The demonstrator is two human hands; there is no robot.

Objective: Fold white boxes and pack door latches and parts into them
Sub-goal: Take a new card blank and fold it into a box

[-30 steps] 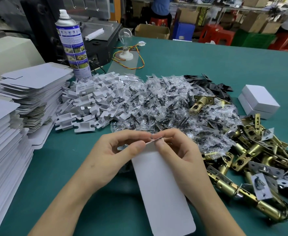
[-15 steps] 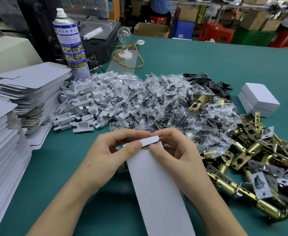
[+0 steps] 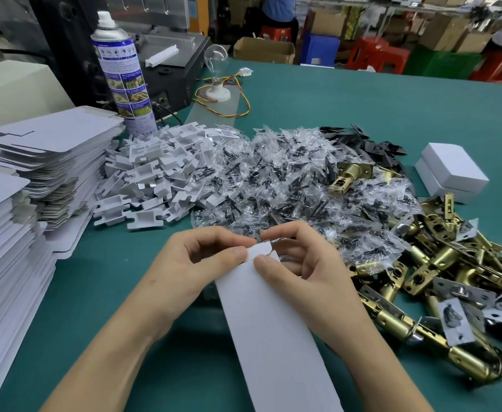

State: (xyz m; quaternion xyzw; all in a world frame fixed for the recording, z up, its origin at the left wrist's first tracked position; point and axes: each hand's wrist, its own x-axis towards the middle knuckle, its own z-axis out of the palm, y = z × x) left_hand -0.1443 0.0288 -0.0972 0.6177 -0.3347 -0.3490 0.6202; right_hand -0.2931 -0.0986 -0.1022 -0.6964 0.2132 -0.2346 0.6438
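Note:
A flat white box blank (image 3: 270, 328) slants from the bottom edge up to the table's middle. My left hand (image 3: 196, 263) and my right hand (image 3: 300, 263) both pinch its far end, where a small flap (image 3: 260, 250) is bent up between the thumbs. Brass door latches (image 3: 440, 281) lie heaped to the right. Clear bags of dark screws (image 3: 273, 185) form a pile straight ahead. White plastic inserts (image 3: 154, 168) lie left of the bags. Two closed white boxes (image 3: 451, 171) are stacked at the right.
Stacks of flat white blanks (image 3: 44, 156) fill the left side. A spray can (image 3: 122, 75) stands behind them, beside a dark machine (image 3: 166, 69). A light bulb on a wired base (image 3: 217, 69) sits further back. Black plates (image 3: 371, 144) lie behind the bags.
The small flap at the blank's far end has been bent up and now shows between my thumbs. Both hands kept their pinch at that end.

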